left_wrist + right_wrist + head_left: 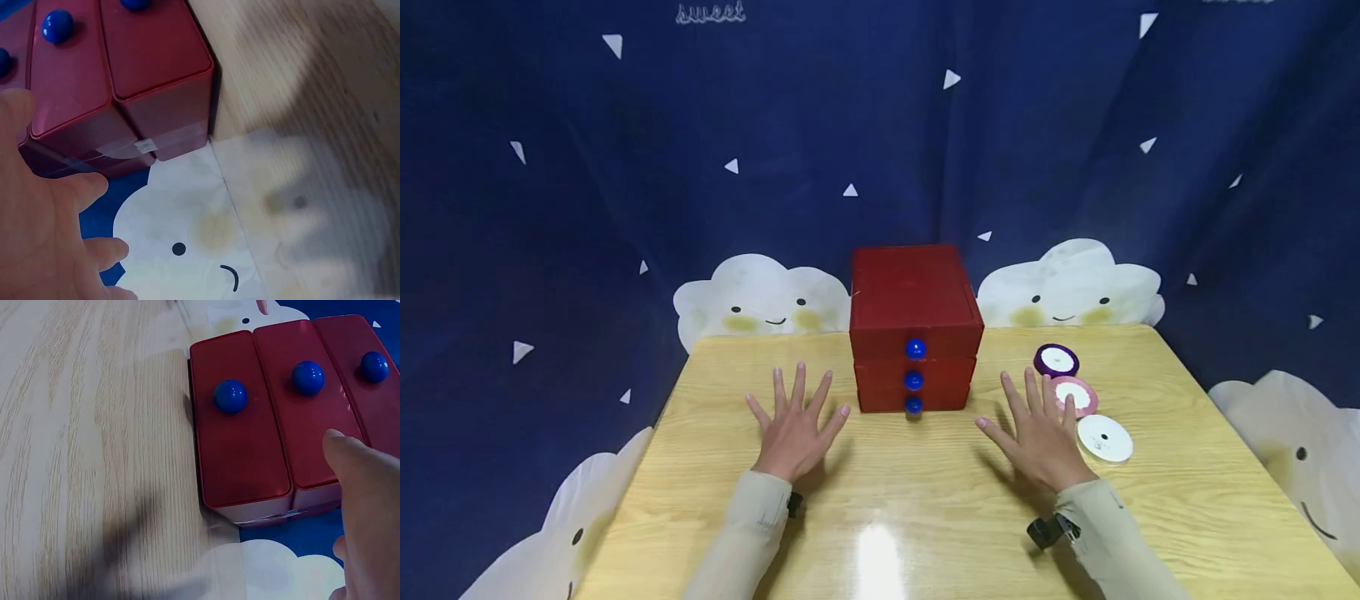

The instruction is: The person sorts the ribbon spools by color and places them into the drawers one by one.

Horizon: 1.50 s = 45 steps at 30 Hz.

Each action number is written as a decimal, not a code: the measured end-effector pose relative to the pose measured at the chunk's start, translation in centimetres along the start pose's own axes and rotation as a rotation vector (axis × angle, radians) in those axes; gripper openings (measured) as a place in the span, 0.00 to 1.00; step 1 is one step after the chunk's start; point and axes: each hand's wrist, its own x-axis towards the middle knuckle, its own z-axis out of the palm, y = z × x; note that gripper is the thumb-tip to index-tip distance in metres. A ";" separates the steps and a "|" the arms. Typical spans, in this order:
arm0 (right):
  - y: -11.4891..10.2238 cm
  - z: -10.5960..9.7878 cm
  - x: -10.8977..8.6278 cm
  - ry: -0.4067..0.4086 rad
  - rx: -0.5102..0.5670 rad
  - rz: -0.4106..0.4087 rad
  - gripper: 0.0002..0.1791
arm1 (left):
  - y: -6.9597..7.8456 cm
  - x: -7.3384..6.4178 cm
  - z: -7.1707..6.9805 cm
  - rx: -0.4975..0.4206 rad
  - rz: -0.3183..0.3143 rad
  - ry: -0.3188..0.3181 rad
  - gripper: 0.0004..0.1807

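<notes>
A red box with three drawers stands at the back middle of the table, each drawer front bearing a blue round knob. All its drawers look closed. To its front left, my left hand is held palm down with fingers spread, touching nothing. My right hand hovers likewise at the box's front right, fingers spread and holding nothing. Close to the right fingers lie three ribbon spools: a purple one, a pink one partly behind a fingertip, and a white one.
The light wooden table carries the box and spools. Behind it hangs a dark blue curtain printed with white triangles and smiling clouds. A dark strap-mounted device sits at the right wrist.
</notes>
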 end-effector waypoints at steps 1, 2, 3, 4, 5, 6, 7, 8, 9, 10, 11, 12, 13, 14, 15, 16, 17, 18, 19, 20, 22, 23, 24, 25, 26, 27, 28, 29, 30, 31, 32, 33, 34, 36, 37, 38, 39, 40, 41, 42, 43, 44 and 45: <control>0.0 0.0 -0.1 0.000 0.003 0.002 0.49 | 0.1 0.0 0.0 0.001 -0.001 -0.003 0.41; 0.1 -0.1 -0.2 -0.001 0.008 0.005 0.49 | 0.1 0.0 0.0 0.005 -0.003 -0.007 0.41; 0.1 -0.1 -0.3 0.002 0.012 0.005 0.49 | 0.2 0.0 -0.1 0.010 -0.006 -0.015 0.41; 0.1 -0.1 -0.4 0.006 0.016 0.006 0.49 | 0.2 0.0 -0.1 0.016 -0.007 -0.019 0.41; 0.1 -0.2 -0.5 0.011 0.020 0.005 0.49 | 0.2 0.1 -0.2 0.021 -0.006 -0.022 0.41; 0.1 -0.3 -0.5 0.018 0.026 0.004 0.49 | 0.2 0.1 -0.2 0.025 -0.004 -0.023 0.41; 0.0 -0.4 -0.6 0.025 0.032 0.001 0.49 | 0.2 0.2 -0.3 0.029 -0.002 -0.020 0.41; 0.0 -0.5 -0.6 0.034 0.035 -0.003 0.49 | 0.2 0.3 -0.4 0.031 0.001 -0.014 0.41; -0.1 -0.7 -0.6 0.043 0.037 -0.006 0.49 | 0.2 0.5 -0.5 0.031 0.006 -0.005 0.41; -0.2 -0.9 -0.6 0.050 0.041 -0.008 0.49 | 0.2 0.6 -0.6 0.028 0.010 0.001 0.40; -0.3 -1.0 -0.5 0.057 0.043 -0.012 0.49 | 0.2 0.7 -0.8 0.025 0.014 0.005 0.40; -0.4 -1.2 -0.5 0.062 0.047 -0.016 0.49 | 0.2 0.8 -1.0 0.023 0.015 0.007 0.40; -0.5 -1.4 -0.5 0.065 0.051 -0.019 0.49 | 0.2 1.0 -1.1 0.026 0.015 0.006 0.40; -0.6 -1.5 -0.6 0.067 0.056 -0.020 0.49 | 0.3 1.0 -1.3 0.026 0.014 0.002 0.40; -0.8 -1.7 -0.6 0.068 0.061 -0.019 0.49 | 0.3 1.1 -1.4 0.028 0.012 -0.005 0.40; -0.9 -1.8 -0.5 0.069 0.067 -0.020 0.49 | 0.3 1.2 -1.6 0.025 0.008 -0.010 0.40; -1.1 -1.9 -0.5 0.071 0.071 -0.023 0.49 | 0.2 1.3 -1.8 0.024 0.007 -0.010 0.40; -1.3 -2.0 -0.5 0.072 0.078 -0.025 0.49 | 0.2 1.5 -1.9 0.021 0.005 -0.008 0.40; -1.4 -2.2 -0.4 0.074 0.082 -0.025 0.50 | 0.2 1.6 -2.1 0.017 0.005 -0.006 0.40; -1.6 -2.3 -0.4 0.076 0.085 -0.023 0.50 | 0.2 1.7 -2.2 0.012 0.006 -0.002 0.40; -1.9 -2.5 -0.4 0.085 0.085 -0.025 0.50 | 0.3 2.0 -2.5 0.008 0.007 0.004 0.40; -2.0 -2.6 -0.4 0.091 0.085 -0.027 0.50 | 0.3 2.1 -2.6 0.015 0.008 0.003 0.40; -2.1 -2.8 -0.3 0.098 0.086 -0.027 0.50 | 0.3 2.3 -2.8 0.018 0.010 0.004 0.40; -2.2 -2.9 -0.3 0.108 0.084 -0.029 0.50 | 0.3 2.5 -3.0 0.023 0.010 0.001 0.40; -2.4 -3.1 -0.2 0.120 0.083 -0.034 0.50 | 0.2 2.7 -3.2 0.029 0.011 0.000 0.40; -2.5 -3.3 -0.1 0.129 0.084 -0.040 0.50 | 0.2 2.9 -3.4 0.030 0.010 -0.004 0.41; -2.6 -3.4 0.1 0.139 0.087 -0.045 0.50 | 0.2 3.1 -3.6 0.031 0.009 -0.006 0.41; -2.7 -3.6 0.2 0.147 0.089 -0.051 0.50 | 0.2 3.3 -3.8 0.032 0.008 -0.005 0.41; -2.9 -3.8 0.3 0.155 0.091 -0.057 0.50 | 0.1 3.5 -4.0 0.028 0.006 -0.003 0.41; -2.9 -3.9 0.4 0.160 0.091 -0.063 0.50 | 0.1 3.6 -4.2 0.028 0.003 -0.005 0.41; -3.0 -4.1 0.4 0.163 0.095 -0.066 0.51 | 0.1 3.8 -4.4 0.023 0.002 -0.005 0.42; -3.1 -4.2 0.4 0.164 0.096 -0.067 0.51 | 0.1 3.9 -4.6 0.020 0.001 -0.004 0.42; -3.1 -4.4 0.4 0.168 0.096 -0.071 0.51 | 0.1 4.0 -4.7 0.018 0.001 -0.004 0.42; -3.3 -4.6 0.4 0.174 0.096 -0.078 0.51 | 0.1 4.2 -5.0 0.015 0.001 -0.003 0.43; -3.4 -4.6 0.4 0.180 0.098 -0.081 0.51 | 0.1 4.3 -5.2 0.015 0.000 -0.005 0.43; -3.5 -4.7 0.4 0.187 0.102 -0.085 0.51 | 0.1 4.4 -5.4 0.014 0.001 -0.004 0.43; -3.6 -4.7 0.3 0.191 0.106 -0.088 0.51 | 0.2 4.4 -5.5 0.013 0.001 -0.006 0.43; -3.7 -4.7 0.3 0.194 0.111 -0.091 0.50 | 0.1 4.5 -5.7 0.010 0.001 -0.008 0.43; -3.8 -4.7 0.3 0.199 0.115 -0.096 0.50 | 0.1 4.6 -5.8 0.006 0.000 -0.007 0.43; -3.9 -4.7 0.3 0.205 0.120 -0.101 0.50 | 0.1 4.8 -6.0 0.004 0.001 -0.008 0.43; -4.0 -4.8 0.4 0.210 0.126 -0.108 0.50 | 0.1 4.9 -6.2 -0.003 -0.001 -0.008 0.43; -4.2 -4.8 0.4 0.213 0.128 -0.114 0.50 | 0.1 5.1 -6.3 -0.009 0.002 -0.007 0.43; -4.3 -4.8 0.5 0.217 0.131 -0.120 0.50 | 0.2 5.3 -6.5 -0.015 0.000 -0.007 0.43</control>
